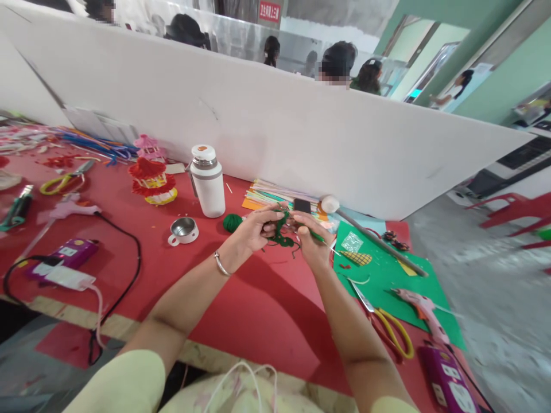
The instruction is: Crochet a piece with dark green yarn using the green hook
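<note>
My left hand (256, 228) pinches the upper edge of a small dark-green crochet piece (283, 236), held above the red table. My right hand (314, 244) is closed around a crochet hook (317, 236) with a green handle; its thin metal end points down to the right. Both hands meet at the top of the piece, where the fingers partly hide the stitches. Loose strands hang below the work. Just left of my left hand lies a ball of green yarn (233, 222).
A white thermos (208, 186) and metal cup (183, 229) stand left. Right are scissors (394, 332), a pink glue gun (424, 310) and a green sheet (400, 292). A white partition (275, 126) runs behind, with people beyond. Another glue gun (73, 209) lies far left.
</note>
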`<state>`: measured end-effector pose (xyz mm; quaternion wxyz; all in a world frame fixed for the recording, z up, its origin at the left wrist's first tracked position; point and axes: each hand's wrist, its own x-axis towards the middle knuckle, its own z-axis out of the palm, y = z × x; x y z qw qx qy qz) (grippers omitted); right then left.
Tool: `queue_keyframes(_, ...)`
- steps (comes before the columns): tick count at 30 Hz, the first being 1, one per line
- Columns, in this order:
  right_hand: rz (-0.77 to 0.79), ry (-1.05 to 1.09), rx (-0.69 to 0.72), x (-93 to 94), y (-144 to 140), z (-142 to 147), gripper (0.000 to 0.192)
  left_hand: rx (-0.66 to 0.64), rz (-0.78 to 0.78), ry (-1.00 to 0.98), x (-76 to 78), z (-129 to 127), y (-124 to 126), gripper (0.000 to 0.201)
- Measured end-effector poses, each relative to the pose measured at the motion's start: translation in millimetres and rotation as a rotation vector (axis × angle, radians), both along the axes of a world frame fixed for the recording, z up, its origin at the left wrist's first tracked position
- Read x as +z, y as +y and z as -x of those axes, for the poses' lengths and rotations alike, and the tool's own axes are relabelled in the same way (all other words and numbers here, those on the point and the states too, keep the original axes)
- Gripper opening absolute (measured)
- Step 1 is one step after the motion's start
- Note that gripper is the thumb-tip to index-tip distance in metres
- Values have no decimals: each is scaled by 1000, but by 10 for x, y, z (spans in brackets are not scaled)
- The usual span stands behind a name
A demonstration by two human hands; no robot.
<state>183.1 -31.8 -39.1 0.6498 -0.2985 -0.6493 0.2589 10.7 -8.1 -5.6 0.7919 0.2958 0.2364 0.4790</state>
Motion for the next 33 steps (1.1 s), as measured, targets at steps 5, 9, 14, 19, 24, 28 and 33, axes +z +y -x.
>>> queue_keyframes(5, 35, -74, 93, 57, 33, -137, 24, 7, 1, 41, -14, 55, 32, 43)
queue_keyframes(9, 30, -151, 138, 93, 37, -227, 24, 43, -20, 105, -25, 68, 41, 44)
queue_keyframes(14, 3, -246, 210, 149, 35, -305, 26, 126, -154, 185, -17, 74, 34, 36)
queue_keyframes(19, -44, -333, 191, 215, 11, -333, 26, 173, -252, 253, 26, 83, 6, 35)
queue_keyframes(24, -44, -370, 211, 323, -49, -385, 22, 142, -284, 274, 69, 122, -11, 34)
queue_keyframes(28, 53, -269, 322, 280, -55, -396, 21, 56, -289, 274, 68, 137, -24, 33)
queue_keyframes(33, 108, -5, 331, 87, 27, -248, 29, 68, -340, 266, 26, 49, -49, 33)
